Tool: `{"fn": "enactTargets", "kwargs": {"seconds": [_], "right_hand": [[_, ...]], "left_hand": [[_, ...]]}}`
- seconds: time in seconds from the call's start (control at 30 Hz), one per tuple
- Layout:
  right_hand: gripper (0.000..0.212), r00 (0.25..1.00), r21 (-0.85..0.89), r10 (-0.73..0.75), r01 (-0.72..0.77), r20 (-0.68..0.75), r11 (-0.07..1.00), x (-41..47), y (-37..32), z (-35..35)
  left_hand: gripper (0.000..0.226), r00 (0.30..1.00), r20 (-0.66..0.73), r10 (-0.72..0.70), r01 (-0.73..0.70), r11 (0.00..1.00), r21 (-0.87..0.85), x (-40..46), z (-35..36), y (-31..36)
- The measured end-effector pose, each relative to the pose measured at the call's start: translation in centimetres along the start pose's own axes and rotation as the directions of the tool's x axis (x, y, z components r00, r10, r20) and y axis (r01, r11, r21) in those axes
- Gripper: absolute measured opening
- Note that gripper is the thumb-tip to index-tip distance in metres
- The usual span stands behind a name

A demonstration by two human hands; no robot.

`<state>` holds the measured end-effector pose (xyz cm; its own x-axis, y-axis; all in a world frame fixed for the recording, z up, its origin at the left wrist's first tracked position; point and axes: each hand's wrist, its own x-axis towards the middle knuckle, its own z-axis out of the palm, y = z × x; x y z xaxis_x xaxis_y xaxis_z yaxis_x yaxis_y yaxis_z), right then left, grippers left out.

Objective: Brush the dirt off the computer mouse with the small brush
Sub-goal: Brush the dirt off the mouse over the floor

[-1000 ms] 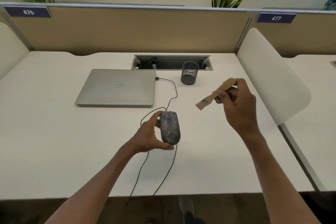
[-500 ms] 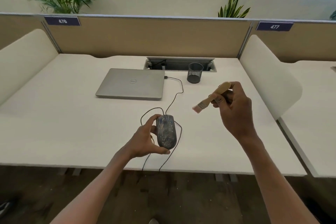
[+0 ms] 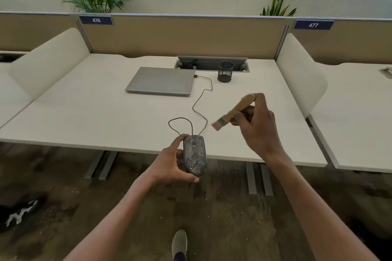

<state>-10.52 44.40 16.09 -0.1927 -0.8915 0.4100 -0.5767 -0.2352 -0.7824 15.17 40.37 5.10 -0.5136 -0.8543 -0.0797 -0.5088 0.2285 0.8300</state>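
A dark computer mouse [image 3: 195, 154], speckled with pale dirt, is held in the air over the desk's front edge. My left hand [image 3: 171, 165] grips it from the left side, thumb under its near end. Its black cable [image 3: 201, 101] loops across the desk to the laptop. My right hand [image 3: 257, 125] holds a small wooden-handled brush [image 3: 235, 111] up and to the right of the mouse. The bristles [image 3: 216, 126] point down-left, apart from the mouse.
A shut silver laptop [image 3: 161, 81] lies at the desk's [image 3: 95, 116] back middle. A black mesh pen cup [image 3: 225, 71] stands beside an open cable hatch [image 3: 212, 63]. White dividers [image 3: 301, 74] flank the desk. My shoe [image 3: 179, 243] is on the floor below.
The camera has backed away from the desk and tilted up. Both hands came toward me, so the mouse now hangs over the desk's front edge; the brush keeps its distance from it.
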Motion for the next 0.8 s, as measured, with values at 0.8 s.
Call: {"fn": "enactTargets", "kwargs": {"seconds": [0.8], "right_hand": [[0.048,0.969,0.019,0.246,-0.246,0.015,0.969,-8.5,-3.8,8.6]], "left_hand": [[0.118,0.984,0.176,0.013,-0.019,0.999,0.035,-9.6,-2.2,-3.8]]}}
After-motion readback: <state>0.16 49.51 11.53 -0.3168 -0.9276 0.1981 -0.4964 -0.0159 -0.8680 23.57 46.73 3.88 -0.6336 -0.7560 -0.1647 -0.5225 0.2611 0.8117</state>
